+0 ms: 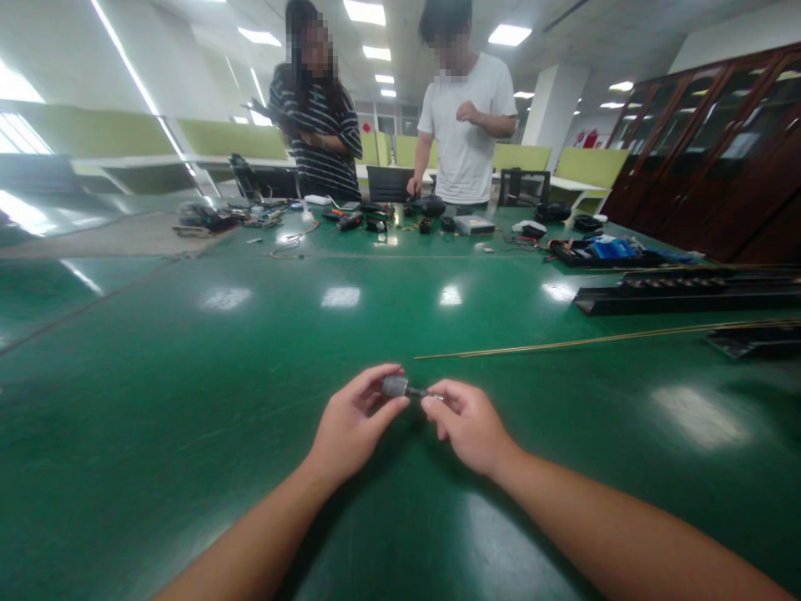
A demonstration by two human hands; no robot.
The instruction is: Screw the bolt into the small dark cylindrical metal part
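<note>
Above the green table (pixel 250 351), my left hand (pixel 356 421) grips a grey, cylinder-shaped piece (pixel 395 386) between thumb and fingers. A thin dark shaft (pixel 418 392) runs from that piece to the right. My right hand (pixel 468 424) pinches the shaft's far end, where a small shiny tip shows. The cylinder and shaft lie in one line, nearly level, and touch each other. Whether they are one part or two cannot be made out.
Thin brass-coloured rods (pixel 563 344) lie to the right, with black metal channels (pixel 676 296) behind them. A tray of tools (pixel 610 249) and scattered devices line the far edge. Two people stand there; one person's hand (pixel 414 185) is at the table.
</note>
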